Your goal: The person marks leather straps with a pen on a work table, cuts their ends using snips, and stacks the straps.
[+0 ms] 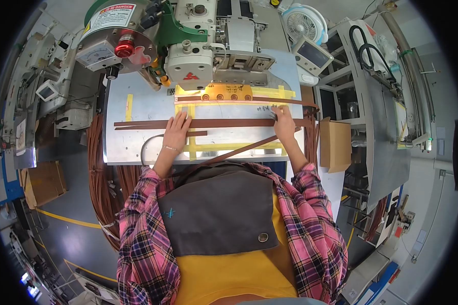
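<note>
The left hand lies flat with its fingers extended across the long brown strip, toward the left half of the metal bench; the spread contact probably keeps the strip from sliding. The right hand, well apart from it, curls over the strip near the bench's right edge; whether its fingers pinch anything is unclear. Held at two places, the strip likely stays straight, running roughly parallel to the near edge. Yellow tape borders a plate with four holes below the machine head, presumably fixing its position.
</note>
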